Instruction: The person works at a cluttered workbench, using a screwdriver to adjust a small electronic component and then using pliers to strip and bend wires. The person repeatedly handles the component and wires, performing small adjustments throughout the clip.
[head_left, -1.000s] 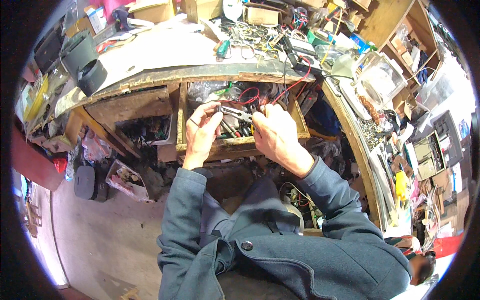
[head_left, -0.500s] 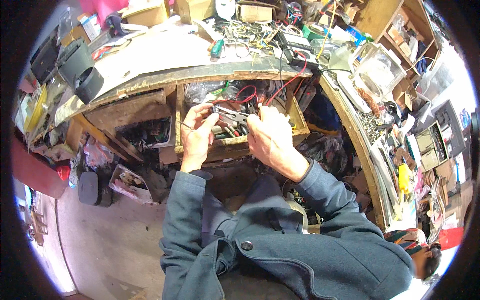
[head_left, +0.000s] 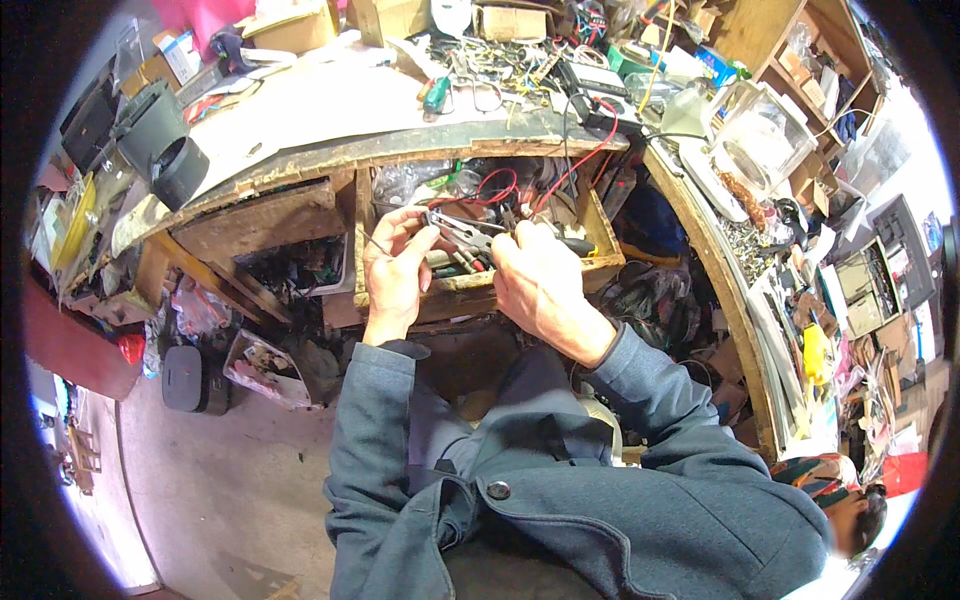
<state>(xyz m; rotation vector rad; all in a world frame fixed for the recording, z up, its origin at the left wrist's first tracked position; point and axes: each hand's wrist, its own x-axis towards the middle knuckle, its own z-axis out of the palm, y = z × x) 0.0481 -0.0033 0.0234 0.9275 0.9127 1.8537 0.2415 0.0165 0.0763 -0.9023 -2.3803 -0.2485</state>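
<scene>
Over an open wooden drawer (head_left: 450,297), my right hand (head_left: 545,285) is closed round the handles of a pair of pliers (head_left: 466,234). Their metal jaws point left and reach the fingertips of my left hand (head_left: 397,278). That hand is closed in a pinch on a small piece at the tip of the jaws, too small to name. A thin dark rod (head_left: 377,246) sticks out from its fingers on the left; whether it belongs to the same piece, I cannot tell. Below the hands, the drawer holds several hand tools, clear plastic bags (head_left: 397,184) and red test leads (head_left: 493,180).
The curved workbench (head_left: 330,158) wraps round the front and right. A green-handled screwdriver (head_left: 436,95), a meter (head_left: 592,80) and loose metal parts lie on it. Wires hang into the drawer. A carton of scraps (head_left: 268,370) and a black case (head_left: 185,380) stand on the floor.
The view has shifted slightly. Both hands keep nearly the same place over the drawer, with the pliers still at the left fingertips.
</scene>
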